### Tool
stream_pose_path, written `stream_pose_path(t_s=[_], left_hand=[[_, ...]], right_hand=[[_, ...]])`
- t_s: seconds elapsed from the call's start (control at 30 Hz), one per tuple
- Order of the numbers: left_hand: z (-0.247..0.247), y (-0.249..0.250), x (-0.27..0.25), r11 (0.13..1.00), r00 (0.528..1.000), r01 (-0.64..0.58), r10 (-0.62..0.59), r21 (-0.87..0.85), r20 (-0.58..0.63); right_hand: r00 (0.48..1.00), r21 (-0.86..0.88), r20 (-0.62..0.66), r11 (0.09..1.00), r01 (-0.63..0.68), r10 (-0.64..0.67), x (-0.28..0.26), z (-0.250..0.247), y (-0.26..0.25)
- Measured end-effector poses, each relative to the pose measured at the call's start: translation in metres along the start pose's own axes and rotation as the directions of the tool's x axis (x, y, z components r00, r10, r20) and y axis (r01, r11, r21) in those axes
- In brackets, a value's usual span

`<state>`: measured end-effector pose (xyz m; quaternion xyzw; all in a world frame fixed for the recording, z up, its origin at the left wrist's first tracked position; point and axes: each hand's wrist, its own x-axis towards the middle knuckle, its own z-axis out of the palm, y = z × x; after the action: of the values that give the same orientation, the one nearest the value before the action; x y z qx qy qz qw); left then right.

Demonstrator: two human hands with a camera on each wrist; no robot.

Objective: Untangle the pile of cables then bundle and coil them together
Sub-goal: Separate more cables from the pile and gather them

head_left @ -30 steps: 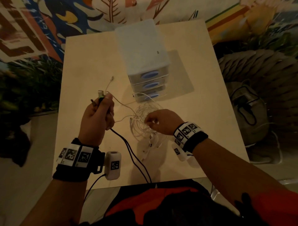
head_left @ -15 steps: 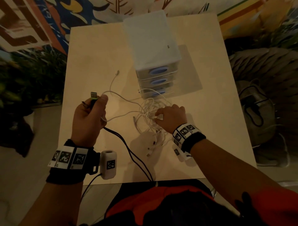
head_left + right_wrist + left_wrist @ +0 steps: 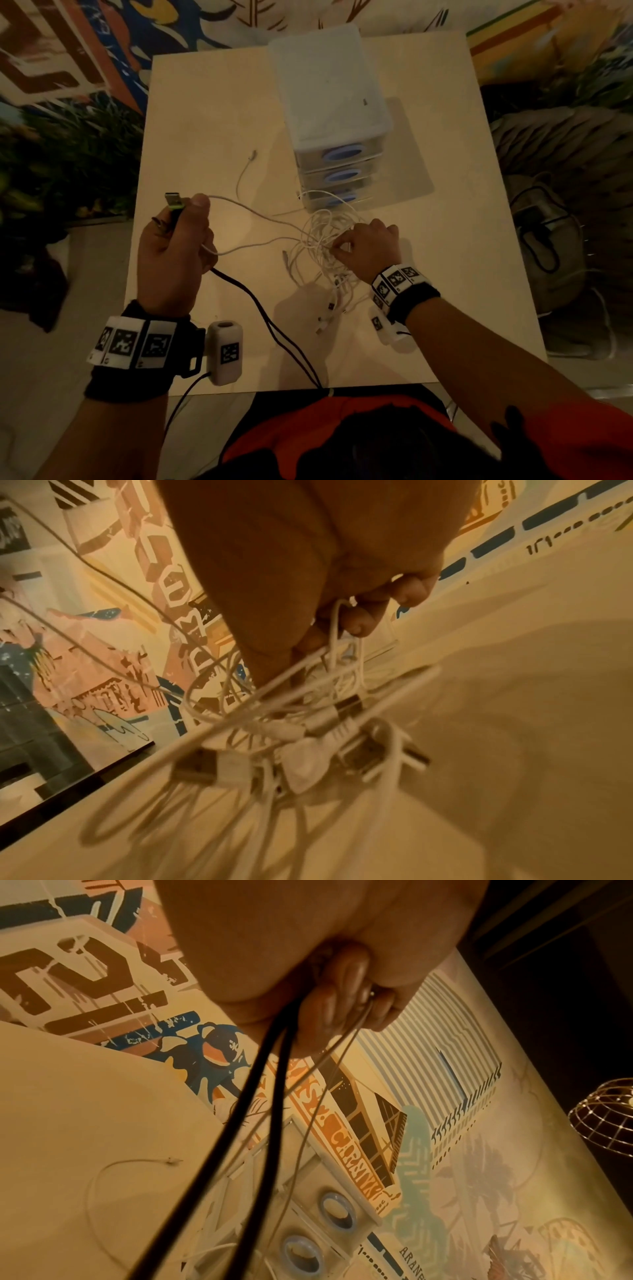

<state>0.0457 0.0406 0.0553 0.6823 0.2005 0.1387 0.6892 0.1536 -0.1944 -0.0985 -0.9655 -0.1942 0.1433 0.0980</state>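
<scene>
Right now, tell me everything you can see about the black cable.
The black cable looks like a thick, dark, rubbery cord, doubled into two strands. The left hand grips its upper end, where a USB plug with a green collar sticks up past the thumb. Both strands run down across the table and drop over its near edge. It lies apart from the white tangle.

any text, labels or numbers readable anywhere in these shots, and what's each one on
"ARANE", cut off by the frame edge: on the wall mural, left wrist view.
Orange sign painted in that mural: stylised letters, not readable.
Big brown letters on the mural, head view: cropped, not readable.
Wristband tags: black-and-white code patterns, no words.
Small mark on the drawer unit: too small to read.
</scene>
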Motion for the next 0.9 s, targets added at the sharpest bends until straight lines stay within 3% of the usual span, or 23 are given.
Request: stream_pose_path(t_s=[0.2, 0.47, 0.77, 0.9], left_hand=[[-0.003, 0.002, 0.006, 0.998, 0.998, -0.036, 0.033, -0.051, -0.048], [0.005, 0.009, 0.007, 0.997, 0.995, -0.074, 0.072, -0.028, -0.072], [0.003, 0.026, 0.009, 0.986, 0.985, -0.157, 0.152, -0.063, -0.083], [-0.001, 0.031, 0.011, 0.984, 0.984, -0.156, 0.147, -0.085, -0.104]], right_hand=[[0.999, 0.051, -0.039, 0.999, 0.011, -0.009, 0.0, -0.007, 0.016], [0.997, 0.076, 0.054, 0.996, -0.056, 0.052, 0.01, -0.007, 0.029], [0.99, 0.372, 0.1, 0.919, -0.129, 0.098, 0.01, -0.012, 0.051], [0.991, 0.414, 0.105, 0.902, -0.12, 0.083, 0.014, -0.006, 0.056]])
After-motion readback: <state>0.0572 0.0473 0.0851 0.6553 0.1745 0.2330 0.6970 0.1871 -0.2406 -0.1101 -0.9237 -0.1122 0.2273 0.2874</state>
